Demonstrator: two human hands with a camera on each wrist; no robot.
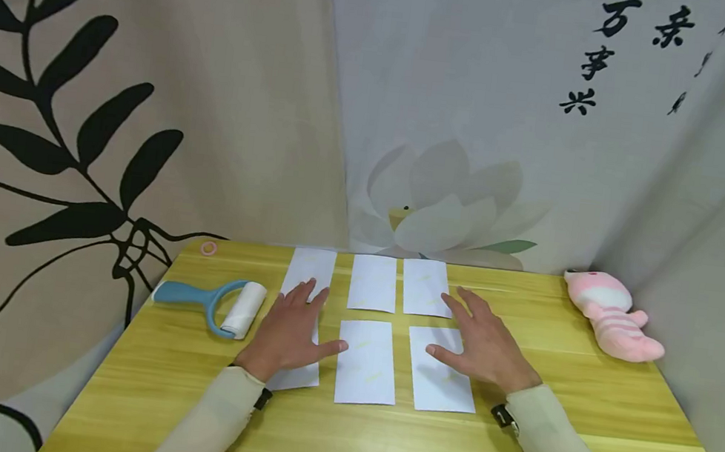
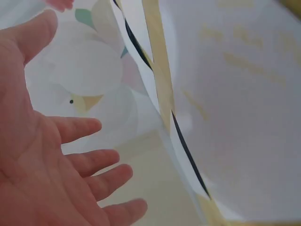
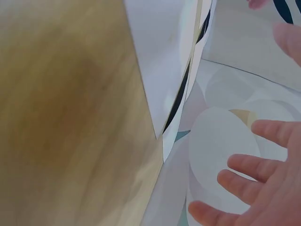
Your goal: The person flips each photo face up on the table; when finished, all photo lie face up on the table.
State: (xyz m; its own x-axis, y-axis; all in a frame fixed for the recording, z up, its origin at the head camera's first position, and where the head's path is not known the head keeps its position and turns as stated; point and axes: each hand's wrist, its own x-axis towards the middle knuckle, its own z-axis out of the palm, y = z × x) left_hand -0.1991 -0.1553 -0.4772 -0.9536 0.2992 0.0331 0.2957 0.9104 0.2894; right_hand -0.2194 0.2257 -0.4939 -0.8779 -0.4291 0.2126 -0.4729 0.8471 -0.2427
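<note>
Yellow table point(image 1: 351, 441), white sheets point(image 1: 367, 364), leaf-printed cloth point(image 1: 217, 90) behind; lotus print point(image 1: 447, 217)

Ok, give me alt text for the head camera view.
A person's open left hand and open right hand hover over white paper sheets on a wood-grain table. A blue-handled lint roller lies left, a pink plush toy right.

Head view: from above and behind the fingers point(image 1: 318, 303), facing forward and down, the most distant of the three. Left and right wrist views: close at the palms point(image 2: 40, 183), facing along the fingers. All share white paper sheets point(image 1: 367, 364) and, beyond the fingertips point(image 2: 136, 207), the lotus-print curtain point(image 1: 448, 210).
</note>
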